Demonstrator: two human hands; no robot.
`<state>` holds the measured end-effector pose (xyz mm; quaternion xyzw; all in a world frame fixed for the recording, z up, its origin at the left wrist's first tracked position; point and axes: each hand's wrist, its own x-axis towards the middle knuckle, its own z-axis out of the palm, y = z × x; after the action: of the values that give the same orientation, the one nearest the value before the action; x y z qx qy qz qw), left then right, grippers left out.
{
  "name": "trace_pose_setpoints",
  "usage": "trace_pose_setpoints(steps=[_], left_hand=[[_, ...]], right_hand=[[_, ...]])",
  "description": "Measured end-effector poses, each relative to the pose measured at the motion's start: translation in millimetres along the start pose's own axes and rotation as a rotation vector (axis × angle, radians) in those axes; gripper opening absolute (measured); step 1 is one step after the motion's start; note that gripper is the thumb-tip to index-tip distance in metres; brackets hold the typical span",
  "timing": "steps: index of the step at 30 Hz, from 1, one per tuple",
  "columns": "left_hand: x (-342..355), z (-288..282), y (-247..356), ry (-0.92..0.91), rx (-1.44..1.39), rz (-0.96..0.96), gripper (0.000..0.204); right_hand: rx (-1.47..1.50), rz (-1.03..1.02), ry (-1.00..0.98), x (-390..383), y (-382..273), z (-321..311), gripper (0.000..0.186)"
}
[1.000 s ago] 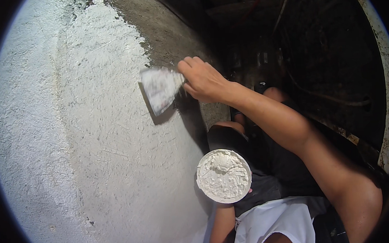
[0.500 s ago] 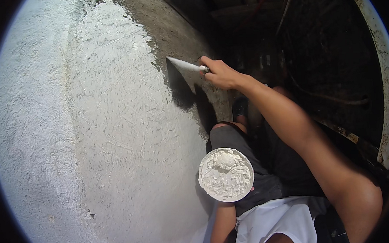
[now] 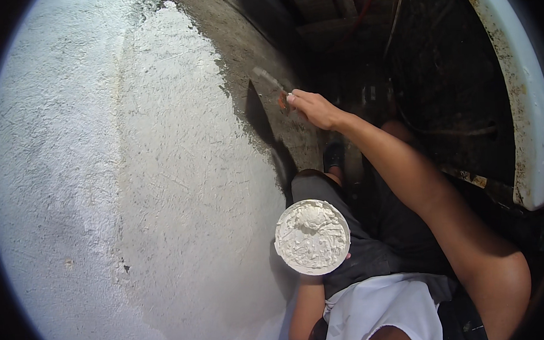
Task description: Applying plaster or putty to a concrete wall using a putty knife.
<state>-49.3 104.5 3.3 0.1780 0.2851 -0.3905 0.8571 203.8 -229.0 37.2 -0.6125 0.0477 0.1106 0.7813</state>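
One person is at work here, with two hands in use and two tools. The right hand (image 3: 313, 108) is stretched out at the end of a bare forearm, its fingers curled tight around the handle of one putty knife (image 3: 269, 81). The blade shows edge-on, held up against the wall (image 3: 180, 175) where the fresh white coat ends and the bare grey plaster begins, and it throws a dark shadow down the wall just below. The left hand (image 3: 344, 260) is almost wholly hidden under one round white dish (image 3: 312, 236), which it carries from beneath; only a bit of finger peeks out at the dish's right rim, so how the fingers lie cannot be told. The dish sits level in front of the person's body, above the dark shorts, and is filled with one heap of thick white paste. The wall takes up the whole left side of the view: rough, white, with a smoother wet patch in the middle and grey bare surface at the upper right. One curved white pipe (image 3: 517, 95) runs down the far right edge.
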Motion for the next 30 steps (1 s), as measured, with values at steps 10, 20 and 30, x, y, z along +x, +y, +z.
trace_pose_setpoints(steps=[10,20,30], left_hand=[[-1,18,-2,0.038,0.053,0.019,0.103],[-11,16,-12,0.020,-0.030,0.076,0.107],[-8,32,-1,-0.248,-0.311,-0.120,0.103]], right_hand=[[-0.854,-0.682,0.063,-3,12,16,0.027],[-1.015,-0.609,0.071,42,10,38,0.017],[-1.206,-0.467,0.352,42,32,17,0.017]])
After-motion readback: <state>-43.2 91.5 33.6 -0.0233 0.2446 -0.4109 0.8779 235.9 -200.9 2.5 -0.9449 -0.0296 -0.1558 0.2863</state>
